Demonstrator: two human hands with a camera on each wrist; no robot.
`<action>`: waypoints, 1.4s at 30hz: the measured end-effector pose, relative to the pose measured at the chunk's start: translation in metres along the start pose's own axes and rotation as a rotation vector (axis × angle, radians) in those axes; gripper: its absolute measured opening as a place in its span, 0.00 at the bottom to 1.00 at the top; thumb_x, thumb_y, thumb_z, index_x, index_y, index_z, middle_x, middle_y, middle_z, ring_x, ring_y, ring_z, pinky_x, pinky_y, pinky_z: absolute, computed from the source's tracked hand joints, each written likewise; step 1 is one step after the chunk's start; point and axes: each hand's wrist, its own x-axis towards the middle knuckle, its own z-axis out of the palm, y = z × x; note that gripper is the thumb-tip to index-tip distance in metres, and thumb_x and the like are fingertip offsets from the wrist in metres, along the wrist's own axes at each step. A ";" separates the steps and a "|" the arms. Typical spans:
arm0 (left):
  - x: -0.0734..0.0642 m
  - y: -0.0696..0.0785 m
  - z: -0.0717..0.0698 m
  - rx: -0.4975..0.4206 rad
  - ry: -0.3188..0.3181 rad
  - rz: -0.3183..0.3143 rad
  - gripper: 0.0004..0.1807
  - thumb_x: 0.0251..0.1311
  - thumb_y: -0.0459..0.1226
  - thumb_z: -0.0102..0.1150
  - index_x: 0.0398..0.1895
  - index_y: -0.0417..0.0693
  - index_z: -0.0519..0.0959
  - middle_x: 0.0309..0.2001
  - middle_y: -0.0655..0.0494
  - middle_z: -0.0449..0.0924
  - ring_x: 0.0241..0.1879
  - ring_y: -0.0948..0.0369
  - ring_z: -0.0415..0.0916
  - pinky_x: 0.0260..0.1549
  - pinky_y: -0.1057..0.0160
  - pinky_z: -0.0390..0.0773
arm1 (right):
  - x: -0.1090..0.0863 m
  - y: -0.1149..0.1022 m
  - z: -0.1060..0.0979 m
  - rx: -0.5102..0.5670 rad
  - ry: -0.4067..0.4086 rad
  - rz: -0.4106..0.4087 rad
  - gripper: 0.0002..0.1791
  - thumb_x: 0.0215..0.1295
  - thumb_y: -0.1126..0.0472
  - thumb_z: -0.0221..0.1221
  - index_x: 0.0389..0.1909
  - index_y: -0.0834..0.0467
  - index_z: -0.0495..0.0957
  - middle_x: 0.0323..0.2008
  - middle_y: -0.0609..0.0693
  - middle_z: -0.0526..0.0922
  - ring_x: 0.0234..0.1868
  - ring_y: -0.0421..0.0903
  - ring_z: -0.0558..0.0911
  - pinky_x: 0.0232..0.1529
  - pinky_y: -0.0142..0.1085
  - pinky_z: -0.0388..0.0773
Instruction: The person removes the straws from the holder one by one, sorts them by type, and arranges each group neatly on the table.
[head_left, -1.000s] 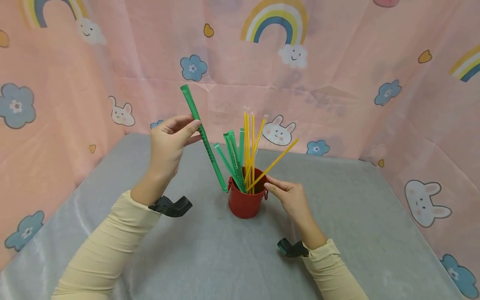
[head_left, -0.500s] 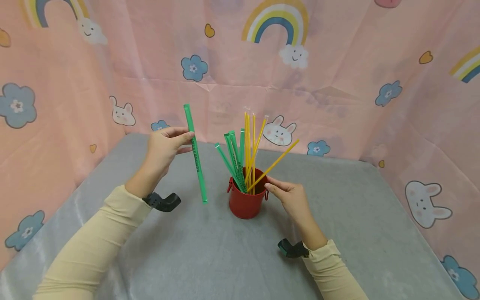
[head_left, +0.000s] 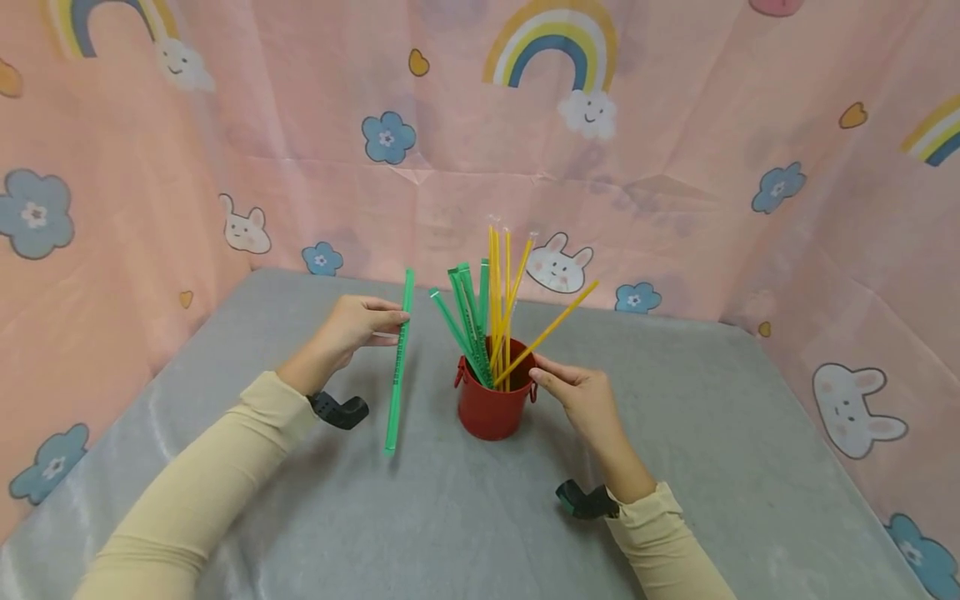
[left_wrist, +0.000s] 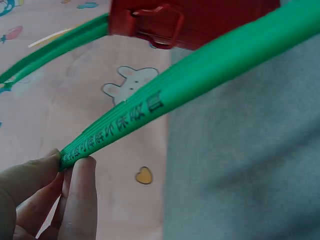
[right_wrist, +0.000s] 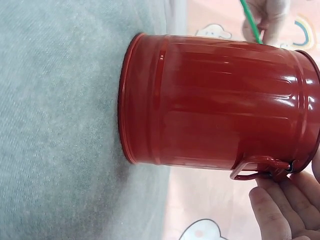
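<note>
Lower by some way than a second ago, our green straw [head_left: 398, 367] has swung with the left hand [head_left: 351, 327]: its top leaned toward 11 o'clock and now tips just past 12, while its lower end has come away from the bucket's rim. We see it pinched near the upper end between thumb and fingertips, long axis almost 12 to 6; whether its foot touches the surface [head_left: 675, 400] we cannot tell.

As we judge it, the relation that counts is between straw and red bucket [head_left: 491, 417]: the bucket lies at about 4 o'clock from the left hand, and its mouth at about 2 o'clock from the straw's lower end, a gap between them. Of our two hands the right hand [head_left: 585, 396] is nearer the bucket, thumb and fingers pinching the rim beside the handle at the 3 o'clock side, just as earlier.

Inside, we find other green straws [head_left: 471, 310] leaning toward 11, yellow straws [head_left: 493, 283] near 12, and one bare-looking yellow straw [head_left: 551, 328] slanting between 1 and 2. Behind, at 12, hangs a pink patterned cloth [head_left: 435, 200].
</note>
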 end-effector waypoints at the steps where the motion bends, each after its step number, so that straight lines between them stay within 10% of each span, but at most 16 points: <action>1: 0.001 -0.003 0.001 0.009 -0.008 -0.005 0.20 0.66 0.37 0.63 0.57 0.35 0.80 0.46 0.47 0.87 0.35 0.68 0.84 0.48 0.56 0.84 | 0.000 0.000 0.000 -0.006 0.002 0.000 0.23 0.65 0.50 0.65 0.59 0.54 0.81 0.55 0.54 0.84 0.62 0.51 0.81 0.64 0.51 0.75; 17: 0.023 -0.033 0.018 0.074 -0.084 -0.134 0.19 0.65 0.32 0.63 0.55 0.28 0.79 0.25 0.59 0.83 0.25 0.67 0.81 0.39 0.61 0.87 | -0.001 -0.001 0.001 0.031 -0.003 0.021 0.21 0.66 0.53 0.65 0.59 0.55 0.81 0.55 0.55 0.84 0.61 0.51 0.81 0.63 0.49 0.76; 42: 0.036 -0.056 0.030 0.077 -0.044 -0.210 0.18 0.63 0.30 0.64 0.53 0.26 0.79 0.22 0.58 0.80 0.23 0.67 0.78 0.26 0.68 0.84 | 0.000 -0.001 0.000 0.020 0.007 0.026 0.23 0.65 0.51 0.65 0.59 0.54 0.81 0.55 0.55 0.84 0.62 0.51 0.81 0.64 0.50 0.75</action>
